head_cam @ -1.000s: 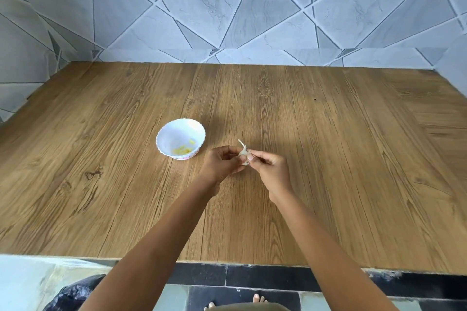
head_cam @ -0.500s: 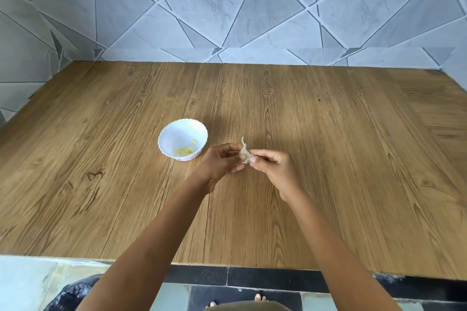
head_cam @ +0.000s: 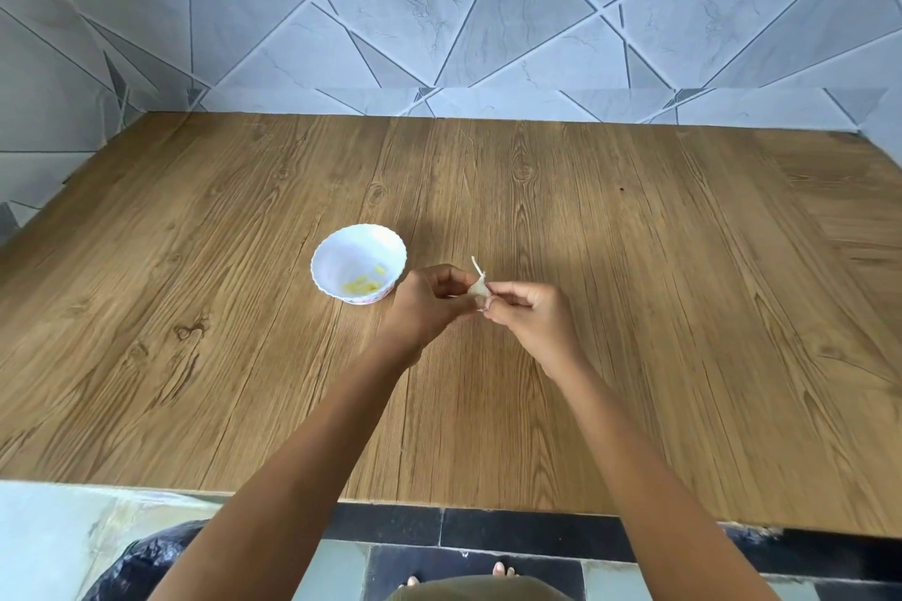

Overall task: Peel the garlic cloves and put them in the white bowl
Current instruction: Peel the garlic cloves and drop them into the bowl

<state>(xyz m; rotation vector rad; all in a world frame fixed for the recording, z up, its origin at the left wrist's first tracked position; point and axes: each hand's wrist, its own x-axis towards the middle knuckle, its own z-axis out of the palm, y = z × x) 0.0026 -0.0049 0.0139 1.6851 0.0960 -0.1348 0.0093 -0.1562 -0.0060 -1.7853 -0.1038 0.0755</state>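
Bowl (head_cam: 358, 263), white, scalloped: yellowish peeled garlic pieces (head_cam: 363, 286) inside. Left hand (head_cam: 429, 303) and right hand (head_cam: 529, 315): both pinching one unpeeled garlic clove (head_cam: 479, 287), right of bowl.

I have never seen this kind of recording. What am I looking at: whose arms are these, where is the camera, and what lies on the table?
There is no machine here. A person wears one wide-angle camera on the head, looking forward and down, so the two arms entering from below are that person's own. The left hand and the right hand meet above a wooden table and together pinch one garlic clove, whose dry tip sticks up. Left of the hands stands a white bowl holding a few yellowish pieces, probably peeled garlic. Behind the table is a grey tiled wall.
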